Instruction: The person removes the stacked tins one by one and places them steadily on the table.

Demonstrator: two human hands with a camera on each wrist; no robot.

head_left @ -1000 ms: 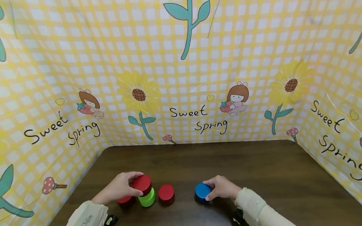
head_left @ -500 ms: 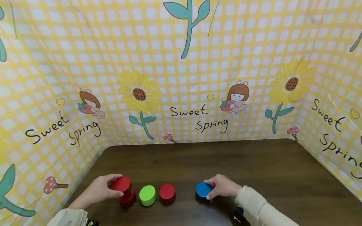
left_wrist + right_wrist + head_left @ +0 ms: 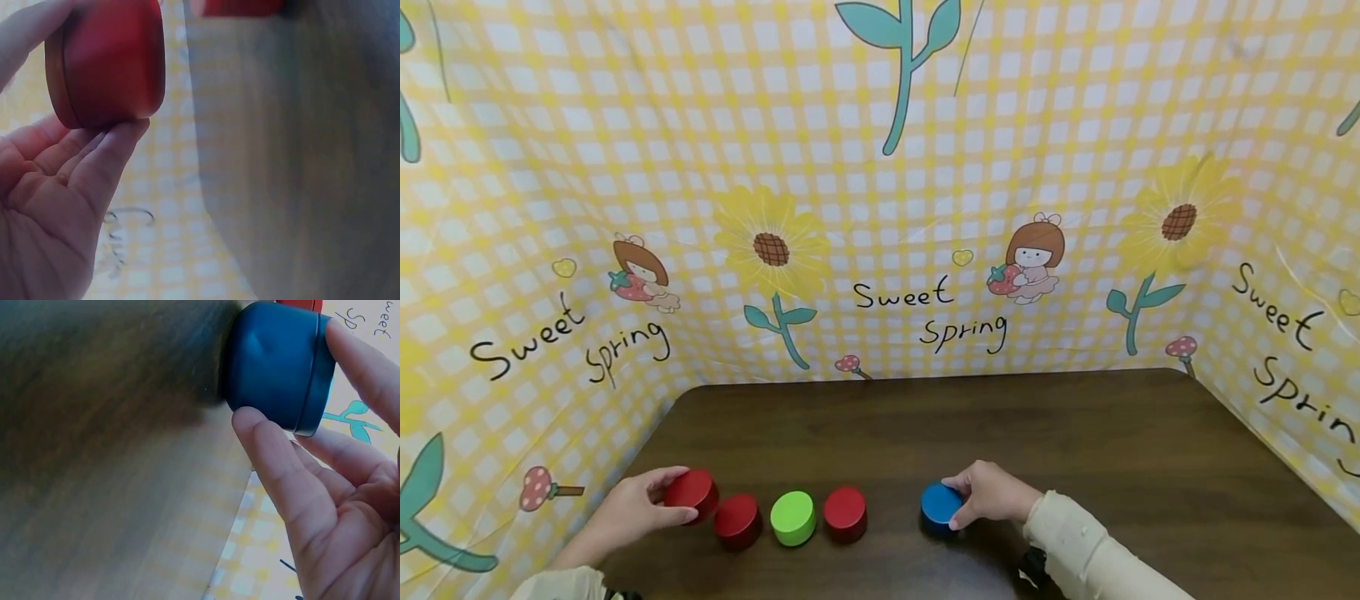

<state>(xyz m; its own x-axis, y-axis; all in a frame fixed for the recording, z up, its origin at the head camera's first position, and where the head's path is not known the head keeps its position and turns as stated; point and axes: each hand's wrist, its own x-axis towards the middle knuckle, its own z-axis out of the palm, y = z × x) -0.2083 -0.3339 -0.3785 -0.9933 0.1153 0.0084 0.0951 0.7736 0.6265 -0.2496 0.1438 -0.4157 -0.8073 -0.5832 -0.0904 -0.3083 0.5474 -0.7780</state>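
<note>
My left hand (image 3: 636,510) holds a red round tin (image 3: 109,62) between thumb and fingers at the left end of the row. In the left wrist view the tin's lid seam shows, and its body is tilted. Just right of it a second red tin (image 3: 738,522) stands on the table. A lime-green tin (image 3: 793,518) and a third red tin (image 3: 846,514) follow to the right. My right hand (image 3: 996,493) pinches a blue tin (image 3: 275,365) by its sides, thumb on the near side. That tin stands upright on the table, its base against the wood.
The dark wooden table (image 3: 1000,425) has rounded far corners. A yellow checked cloth (image 3: 887,208) printed with flowers and lettering surrounds it at the back and both sides. A gap of bare wood lies between the third red tin and the blue one.
My left hand has carried its red tin leftward, from over the green tin, past the second red tin, to the left of it. My right hand stays on the blue tin.
</note>
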